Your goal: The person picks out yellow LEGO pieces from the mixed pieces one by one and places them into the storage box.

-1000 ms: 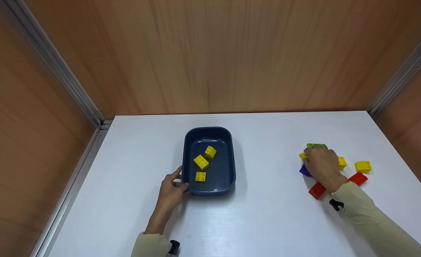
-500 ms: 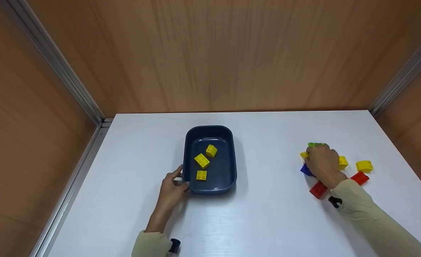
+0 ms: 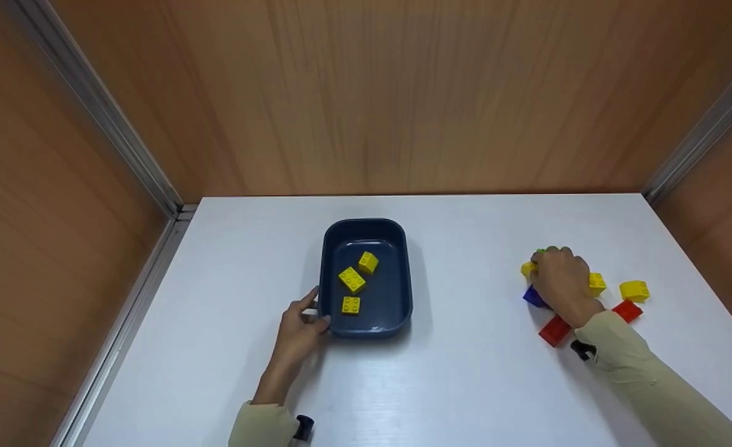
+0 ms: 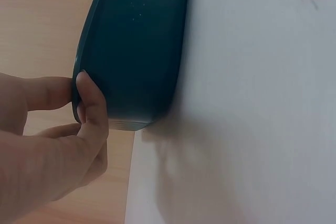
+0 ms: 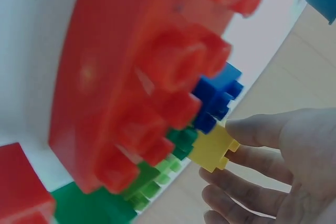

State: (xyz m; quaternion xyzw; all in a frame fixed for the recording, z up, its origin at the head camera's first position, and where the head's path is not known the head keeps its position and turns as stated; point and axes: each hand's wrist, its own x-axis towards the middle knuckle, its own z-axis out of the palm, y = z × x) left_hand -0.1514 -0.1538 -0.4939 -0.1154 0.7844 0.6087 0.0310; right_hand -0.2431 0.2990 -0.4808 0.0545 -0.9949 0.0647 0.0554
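A dark blue tray (image 3: 387, 279) stands on the white table with several yellow bricks (image 3: 352, 280) inside. My left hand (image 3: 297, 340) holds its near left rim, fingers on one side and thumb on the other; the left wrist view shows the tray's wall (image 4: 136, 45) in that grip. Over a cluster of toy bricks at the right, my right hand (image 3: 562, 285) pinches a yellow brick (image 5: 211, 148) between thumb and fingers. A blue brick (image 3: 534, 297) lies just below that hand, and a green brick (image 3: 541, 251) is mostly hidden behind it.
A long red brick (image 3: 554, 331) lies partly under the right wrist and looms large in the right wrist view. Two more yellow bricks (image 3: 634, 290) are to the right. Wooden panels (image 3: 403, 99) enclose the table's back and sides.
My right hand has shifted slightly away from me, covering more of the green brick. The left hand and the tray hold their places.
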